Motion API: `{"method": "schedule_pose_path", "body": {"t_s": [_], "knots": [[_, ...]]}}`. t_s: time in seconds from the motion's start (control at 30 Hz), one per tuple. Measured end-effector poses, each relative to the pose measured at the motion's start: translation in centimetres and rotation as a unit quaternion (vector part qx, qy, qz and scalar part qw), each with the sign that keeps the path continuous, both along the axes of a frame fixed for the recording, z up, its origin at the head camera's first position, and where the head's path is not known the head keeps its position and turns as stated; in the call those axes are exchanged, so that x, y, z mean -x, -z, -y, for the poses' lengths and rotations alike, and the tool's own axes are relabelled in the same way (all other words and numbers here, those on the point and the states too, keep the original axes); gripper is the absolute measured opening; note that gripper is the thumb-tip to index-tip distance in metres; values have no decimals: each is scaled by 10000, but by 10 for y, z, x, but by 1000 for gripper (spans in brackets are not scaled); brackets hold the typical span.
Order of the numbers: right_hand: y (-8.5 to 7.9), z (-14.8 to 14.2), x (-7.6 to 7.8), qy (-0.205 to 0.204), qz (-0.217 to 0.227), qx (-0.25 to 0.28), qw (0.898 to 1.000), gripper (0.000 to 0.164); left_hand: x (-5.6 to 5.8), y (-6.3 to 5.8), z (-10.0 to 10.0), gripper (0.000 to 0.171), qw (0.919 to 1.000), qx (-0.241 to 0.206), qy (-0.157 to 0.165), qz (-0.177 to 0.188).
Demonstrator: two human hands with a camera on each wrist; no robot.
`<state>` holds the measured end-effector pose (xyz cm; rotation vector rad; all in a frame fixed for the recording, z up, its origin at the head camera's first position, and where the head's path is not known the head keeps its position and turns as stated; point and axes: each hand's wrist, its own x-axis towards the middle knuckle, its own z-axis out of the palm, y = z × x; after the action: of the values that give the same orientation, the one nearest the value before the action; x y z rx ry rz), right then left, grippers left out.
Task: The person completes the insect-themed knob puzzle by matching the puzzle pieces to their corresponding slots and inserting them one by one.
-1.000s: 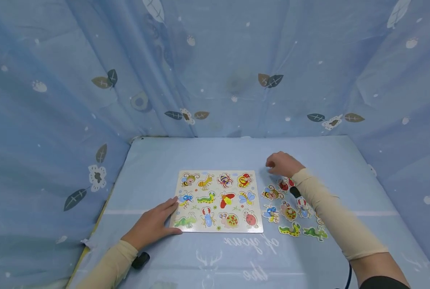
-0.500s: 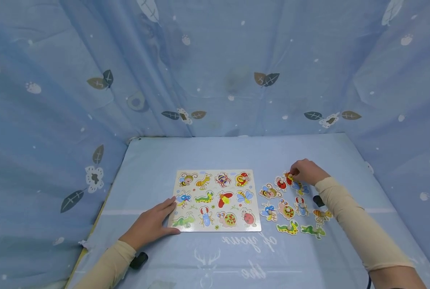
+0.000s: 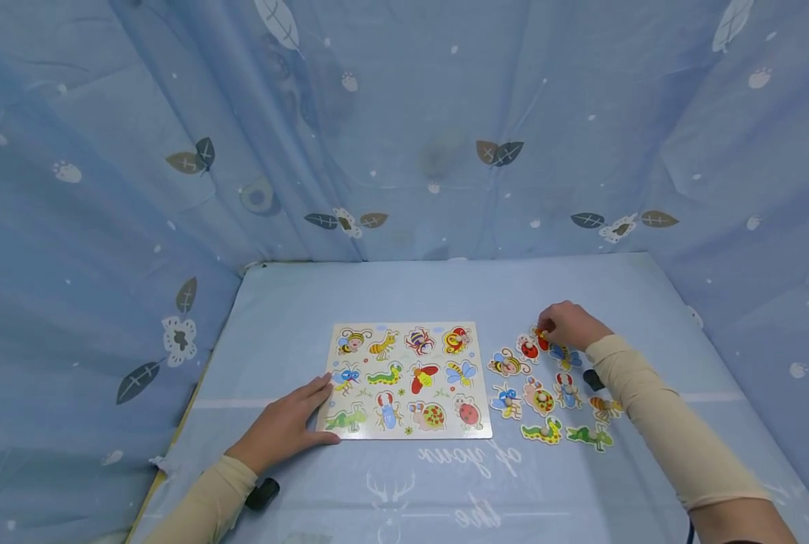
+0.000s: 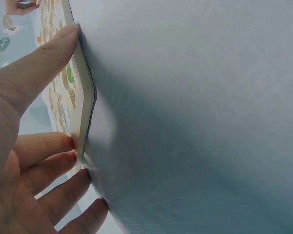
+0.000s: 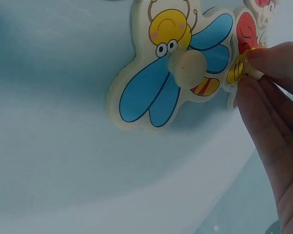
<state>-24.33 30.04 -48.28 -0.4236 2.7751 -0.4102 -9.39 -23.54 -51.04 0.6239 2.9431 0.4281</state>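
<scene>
My left hand (image 3: 283,425) rests at the left edge of a pale insect puzzle board (image 3: 404,431), its thumb and fingertips touching the edge in the left wrist view. At the right, my right hand (image 3: 576,326) pinches the knob of a red-winged yellow insect puzzle piece (image 5: 246,33) between thumb and fingers. This piece looks to be still among the others at table level. Close beside it lies a blue-winged bee piece (image 5: 151,100) with a round wooden knob (image 5: 190,68). A ladybird piece (image 3: 528,348) is on its other side. The fingers partly cover the pinched piece.
Several knobbed pieces lie right of the board, among them a bee (image 3: 507,363), a snail (image 3: 538,397), a stag beetle (image 3: 567,393), a caterpillar (image 3: 543,431) and a grasshopper (image 3: 591,436). A blue patterned curtain (image 3: 404,113) surrounds the blue-covered table (image 3: 390,291).
My right hand has moved right from beside the board's upper corner to the red-winged piece and taken its knob, then shifted slightly left. The left hand stays at the board.
</scene>
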Motion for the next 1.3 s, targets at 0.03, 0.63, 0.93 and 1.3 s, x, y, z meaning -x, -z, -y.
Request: {"method": "schedule_pose_path", "body": {"t_s": [0.03,0.63,0.93,1.3], "knots": [[0,1,0,6,-16,-39,10000,8,0,0,0,98,10000,6,-14,-2],[-6,5,4,-100,-148,-118,9998,9,-1,-3,-2,97,9999,7,-41,124],[-23,26,6,-273,-294,-25,9992,11,-1,-4,-1,97,10000,27,-21,48],[-24,86,3,-1054,-469,107,9933,9,-2,-6,-3,97,9999,-55,-20,119]]}}
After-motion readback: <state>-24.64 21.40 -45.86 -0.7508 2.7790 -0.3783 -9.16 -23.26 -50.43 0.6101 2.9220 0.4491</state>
